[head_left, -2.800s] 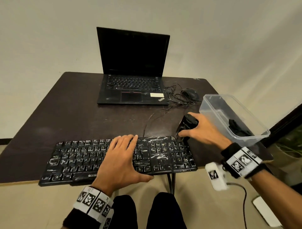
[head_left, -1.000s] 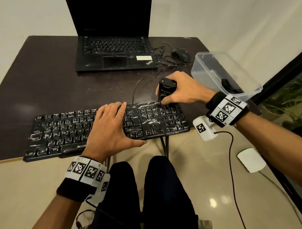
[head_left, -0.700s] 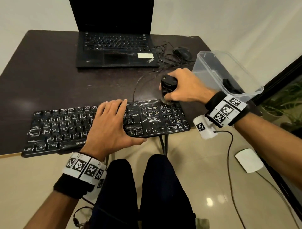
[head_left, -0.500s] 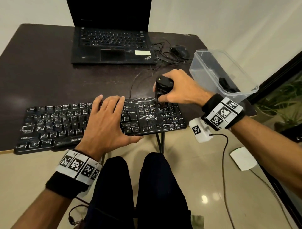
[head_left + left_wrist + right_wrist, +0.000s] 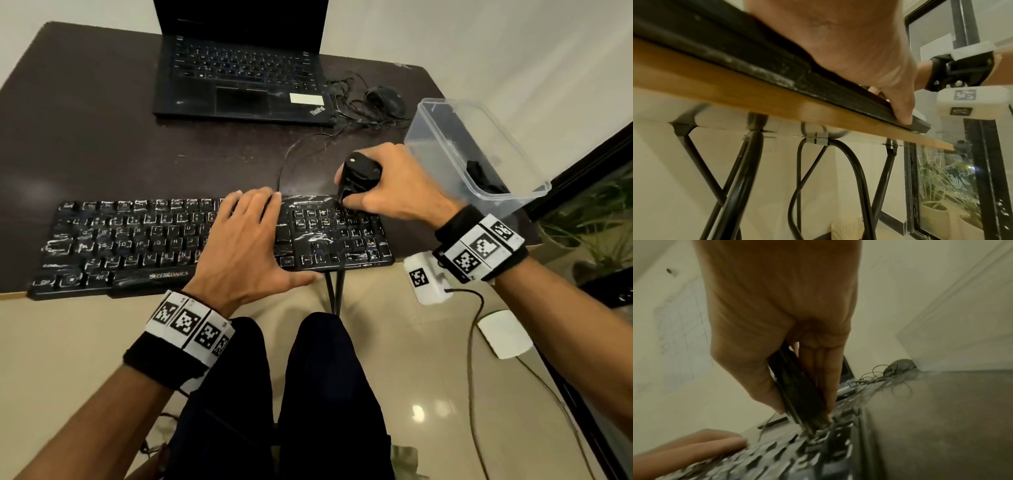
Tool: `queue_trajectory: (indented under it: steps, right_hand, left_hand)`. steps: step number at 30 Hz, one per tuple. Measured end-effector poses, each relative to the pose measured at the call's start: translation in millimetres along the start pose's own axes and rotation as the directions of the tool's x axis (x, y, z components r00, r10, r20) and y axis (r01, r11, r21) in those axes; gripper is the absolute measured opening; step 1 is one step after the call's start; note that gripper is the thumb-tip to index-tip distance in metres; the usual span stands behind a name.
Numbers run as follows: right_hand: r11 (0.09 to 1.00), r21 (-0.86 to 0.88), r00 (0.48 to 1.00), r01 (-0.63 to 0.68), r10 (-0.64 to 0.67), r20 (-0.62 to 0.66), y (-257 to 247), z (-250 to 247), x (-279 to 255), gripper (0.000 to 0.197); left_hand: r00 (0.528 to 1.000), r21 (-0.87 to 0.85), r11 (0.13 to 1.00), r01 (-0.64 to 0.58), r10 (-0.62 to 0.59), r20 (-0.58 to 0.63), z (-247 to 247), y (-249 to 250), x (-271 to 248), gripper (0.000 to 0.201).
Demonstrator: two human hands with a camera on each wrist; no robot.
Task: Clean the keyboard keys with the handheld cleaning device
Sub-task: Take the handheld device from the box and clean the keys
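Observation:
A black keyboard (image 5: 137, 240) smeared with white residue lies along the near edge of the dark table (image 5: 85, 137). My left hand (image 5: 246, 240) lies flat on its middle keys, thumb at the front edge; in the left wrist view the left hand (image 5: 859, 56) presses on the keyboard (image 5: 756, 71). My right hand (image 5: 387, 192) grips a black handheld cleaning device (image 5: 358, 174) upright over the keyboard's far right corner. In the right wrist view the cleaning device (image 5: 797, 392) has its bristle tip down on the keyboard (image 5: 777, 456), held by my right hand (image 5: 781, 321).
An open black laptop (image 5: 239, 75) sits at the back of the table, with a black mouse (image 5: 383, 97) and tangled cable (image 5: 346, 113) to its right. A clear plastic box (image 5: 479, 147) holding a dark item stands at the right edge. My knees are under the table.
My right hand brought the cleaning device from the table behind the keyboard onto the keys at the far right corner. My left hand has stayed flat on the keyboard.

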State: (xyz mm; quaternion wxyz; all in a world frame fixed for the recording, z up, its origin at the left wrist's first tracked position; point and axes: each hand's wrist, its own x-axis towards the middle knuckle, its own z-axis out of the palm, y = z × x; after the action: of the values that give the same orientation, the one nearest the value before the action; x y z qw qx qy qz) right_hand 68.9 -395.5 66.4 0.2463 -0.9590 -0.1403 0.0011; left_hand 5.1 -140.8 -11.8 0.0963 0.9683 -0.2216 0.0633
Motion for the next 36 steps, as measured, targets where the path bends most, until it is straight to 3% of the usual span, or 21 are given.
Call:
queue_trajectory:
  steps: [3,7,11,15,18,22,25,29,32,36]
  right_hand:
    - [0.999,0.013,0.997,-0.046,0.047,-0.053,2.4,-3.7,3.1,0.025]
    - [1.0,0.019,0.999,0.009,-0.01,0.038,-2.1,-2.2,-1.4,0.025]
    - [0.998,0.022,0.998,-0.058,0.059,-0.037,2.7,-6.8,3.1,0.025]
    - [1.0,0.021,0.999,-0.004,0.003,0.035,1.2,-2.1,-2.6,0.023]
    - [0.997,0.044,0.997,-0.067,0.069,-0.042,7.2,-7.3,-1.0,0.024]
    - [0.992,0.087,0.995,-0.092,0.09,0.034,15.3,-8.2,-8.6,0.028]
    - [0.984,0.124,0.99,-0.128,0.134,-0.037,25.4,-11.4,-9.3,0.03]
    - [0.981,0.126,0.989,-0.145,0.14,0.051,26.7,-16.0,-13.6,0.025]
    - [0.979,0.138,0.989,-0.148,0.15,-0.004,27.5,-16.9,-16.9,0.026]
    - [0.987,0.126,0.988,-0.103,0.086,0.132,24.5,-16.2,-24.4,0.027]
  left_hand:
    - [1.0,-0.014,1.0,-0.003,0.003,-0.027,0.2,1.2,-0.9,0.133]
    - [0.999,-0.061,0.998,0.013,-0.015,-0.044,-0.7,1.9,-0.3,0.131]
    - [0.998,-0.077,0.997,0.022,-0.027,-0.053,-2.4,4.0,-1.0,0.134]
    - [0.998,-0.091,0.995,0.036,-0.041,-0.052,-3.9,4.5,-1.4,0.134]
    - [0.997,-0.096,0.995,0.036,-0.042,-0.059,-4.4,5.1,-1.7,0.133]
    - [0.998,-0.104,0.994,0.04,-0.045,-0.051,-4.2,5.0,-1.5,0.135]
    - [0.998,-0.103,0.994,0.047,-0.051,-0.04,-4.4,5.4,-1.6,0.138]
    - [0.998,-0.105,0.993,0.05,-0.054,-0.032,-4.6,3.9,-0.7,0.139]
    - [0.998,-0.105,0.993,0.047,-0.052,-0.038,-4.3,4.5,-0.5,0.138]
    - [0.998,-0.101,0.994,0.051,-0.055,-0.038,-3.9,4.4,-0.5,0.137]
